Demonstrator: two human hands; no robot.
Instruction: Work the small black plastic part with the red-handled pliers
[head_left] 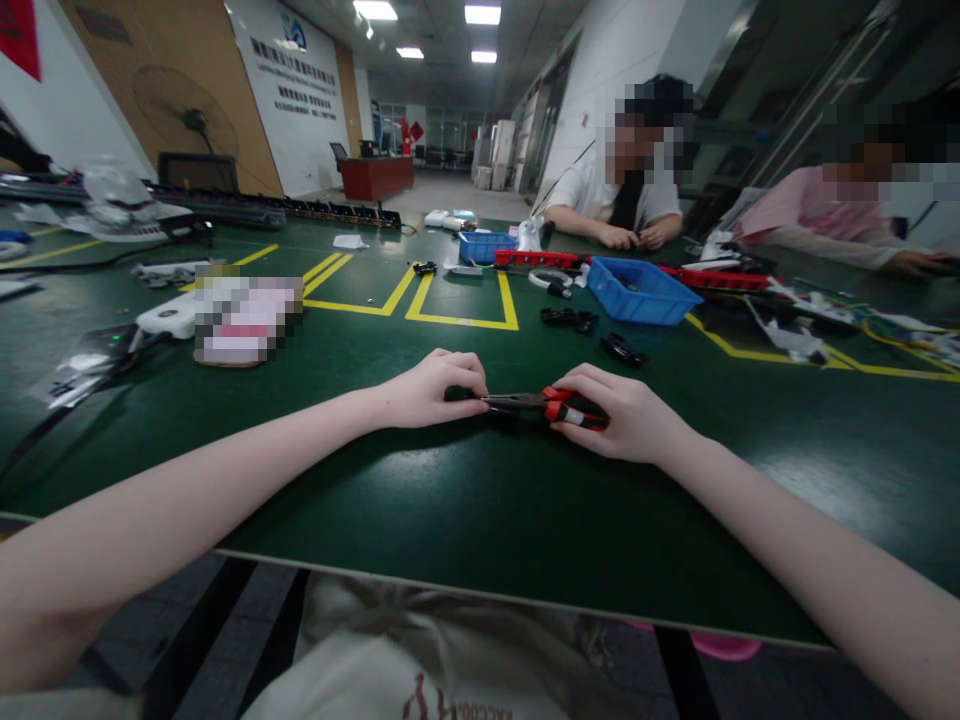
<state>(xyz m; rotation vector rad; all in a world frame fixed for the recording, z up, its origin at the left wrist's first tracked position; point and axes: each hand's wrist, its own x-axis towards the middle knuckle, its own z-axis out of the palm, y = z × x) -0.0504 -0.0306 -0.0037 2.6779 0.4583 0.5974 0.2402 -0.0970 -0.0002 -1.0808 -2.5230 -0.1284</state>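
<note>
My right hand [626,410] is wrapped round the red and black handles of long-nose pliers [529,401]. Their dark jaws point left and reach the fingertips of my left hand [439,388]. Thumb and fingers of that hand are pinched together at the jaw tips. What they pinch is too small or too hidden to name. Both hands are just above the green tabletop [480,520], in the middle of the view. Beyond the right hand lie small black parts, one bundle [622,349] closest to it and another bundle [568,319] farther off.
A blue bin [641,290] stands beyond my right hand, with a smaller blue bin [487,246] farther back. A phone [247,325] and a white device [169,318] with cables lie at left. Yellow tape marks the table. Two people sit across at the right.
</note>
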